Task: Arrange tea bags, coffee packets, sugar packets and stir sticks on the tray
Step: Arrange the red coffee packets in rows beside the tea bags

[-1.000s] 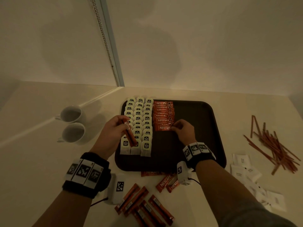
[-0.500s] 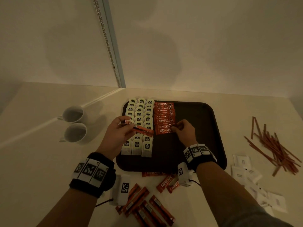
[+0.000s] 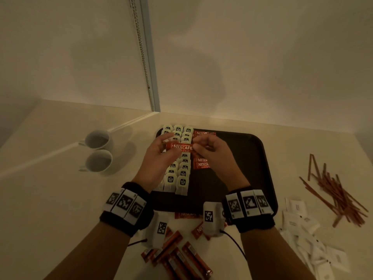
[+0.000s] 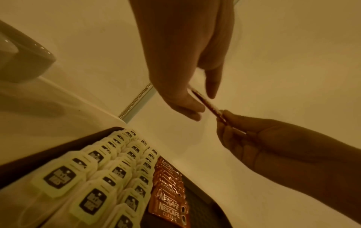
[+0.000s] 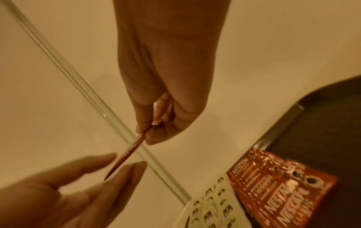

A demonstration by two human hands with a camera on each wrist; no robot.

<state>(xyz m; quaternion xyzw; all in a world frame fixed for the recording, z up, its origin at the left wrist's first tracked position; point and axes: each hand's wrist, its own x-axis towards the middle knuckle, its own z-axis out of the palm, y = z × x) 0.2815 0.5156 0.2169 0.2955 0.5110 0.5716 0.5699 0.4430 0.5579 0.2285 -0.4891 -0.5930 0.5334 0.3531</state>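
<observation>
Both hands are raised over the dark tray (image 3: 242, 158) with one red Nescafe coffee packet (image 3: 182, 147) level between them. My right hand (image 3: 194, 147) pinches its right end, which the right wrist view shows between thumb and finger (image 5: 144, 134). My left hand (image 3: 168, 144) is at the other end with straight fingers spread on either side, one touching the packet (image 4: 207, 103). Below lie three columns of tea bags (image 3: 182, 174) and a column of coffee packets (image 3: 201, 164) on the tray.
Loose coffee packets (image 3: 181, 257) lie on the table in front of the tray. White sugar packets (image 3: 302, 223) and a heap of stir sticks (image 3: 339, 197) are to the right. Two cups (image 3: 99, 150) stand to the left.
My left hand turned the packet level and carried it right. My right hand left the packet column on the tray, rose and took the packet's right end. The left fingers have loosened.
</observation>
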